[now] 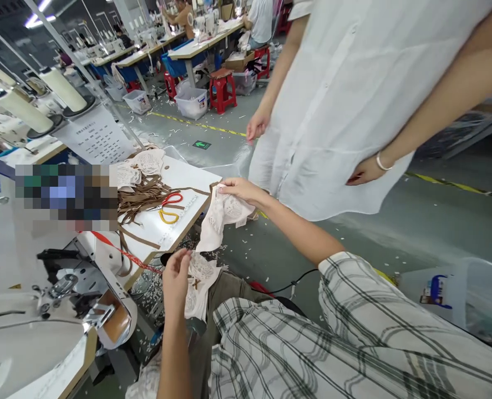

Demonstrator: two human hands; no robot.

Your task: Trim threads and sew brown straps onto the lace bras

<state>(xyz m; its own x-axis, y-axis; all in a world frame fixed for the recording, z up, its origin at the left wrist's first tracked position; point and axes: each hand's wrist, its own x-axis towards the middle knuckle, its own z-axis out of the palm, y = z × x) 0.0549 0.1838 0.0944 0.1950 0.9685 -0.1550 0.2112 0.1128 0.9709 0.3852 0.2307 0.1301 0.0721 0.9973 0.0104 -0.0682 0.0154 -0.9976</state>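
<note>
My right hand (243, 191) pinches the upper edge of a white lace bra piece (214, 221), which hangs beside the table corner. Lower and nearer to me, my left hand (177, 280) has thumb and fingers together at the edge of white lace bra fabric (199, 271) with a small brown bow. That fabric lies over my lap; whether it joins the upper piece I cannot tell. A red cord (133, 257) runs from the sewing machine (62, 288) toward my left wrist. Scissors (168, 208) with red and yellow handles rest on the table, left of my right hand.
Brown straps (143, 197) and lace cups (146, 163) are heaped on the white table (191, 177). A person in a white shirt (333, 100) stands close ahead, arms lowered. Thread cones (65, 88) rise at left. A clear plastic bin (474, 299) is at right.
</note>
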